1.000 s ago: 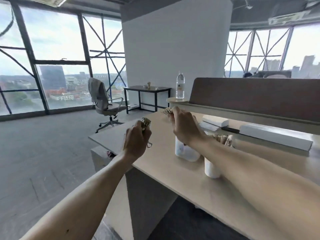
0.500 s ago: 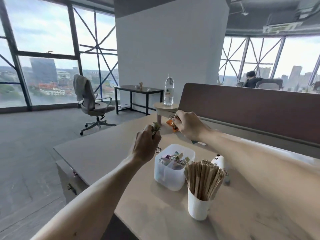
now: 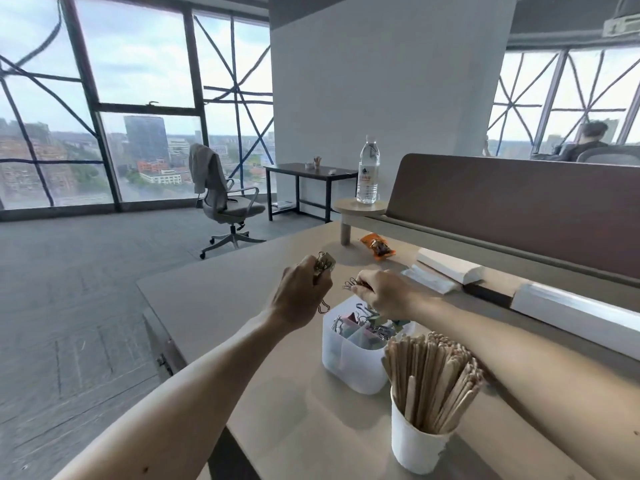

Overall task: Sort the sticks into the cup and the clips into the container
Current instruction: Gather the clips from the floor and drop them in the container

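A translucent plastic container (image 3: 346, 362) with several coloured binder clips (image 3: 363, 325) stands on the desk. Right in front of it, a white paper cup (image 3: 415, 445) holds a bundle of wooden sticks (image 3: 433, 372). My left hand (image 3: 301, 296) grips a bunch of metal clips (image 3: 323, 265), just left of the container and above the desk. My right hand (image 3: 384, 294) pinches clips (image 3: 350, 283) directly over the container's far side.
The beige desk (image 3: 277, 427) has its edge at the left. An orange snack packet (image 3: 377, 247), white boxes (image 3: 450, 268) and a brown divider panel (image 3: 519, 209) lie behind. A water bottle (image 3: 367, 171) stands on a small round shelf. An office chair (image 3: 225, 202) stands further off.
My right hand has drawn back from the far desk near the packet to above the container. My left hand still holds its clips. The view has tilted down.
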Available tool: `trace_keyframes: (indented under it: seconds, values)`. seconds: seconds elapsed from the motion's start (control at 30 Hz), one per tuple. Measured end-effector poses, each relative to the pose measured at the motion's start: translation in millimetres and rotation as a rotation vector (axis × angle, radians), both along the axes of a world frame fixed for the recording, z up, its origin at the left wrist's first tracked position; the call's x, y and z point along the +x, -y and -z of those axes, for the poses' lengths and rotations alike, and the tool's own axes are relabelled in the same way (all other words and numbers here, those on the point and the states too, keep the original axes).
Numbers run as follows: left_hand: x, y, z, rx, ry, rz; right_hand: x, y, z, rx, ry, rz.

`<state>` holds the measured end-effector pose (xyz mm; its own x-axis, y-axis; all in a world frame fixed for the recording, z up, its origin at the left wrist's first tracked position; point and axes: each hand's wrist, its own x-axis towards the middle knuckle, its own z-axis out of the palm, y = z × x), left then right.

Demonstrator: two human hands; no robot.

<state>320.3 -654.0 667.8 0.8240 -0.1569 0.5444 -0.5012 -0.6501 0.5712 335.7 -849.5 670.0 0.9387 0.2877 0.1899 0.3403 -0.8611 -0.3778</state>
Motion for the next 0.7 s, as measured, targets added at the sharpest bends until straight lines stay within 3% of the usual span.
trace_keyframes:
  seconds: [0.4, 0.7]
  values:
    - [-1.1, 28.2, 7.7, 0.123, 0.011, 0.066, 6.0, 14.3, 10.8, -0.040, 0.092, -0.115]
    - [-2.2, 27.5, 9.1, 0.206, -0.057, 0.089, 3.1, 14.8, 11.5, -0.032, 0.016, -0.126]
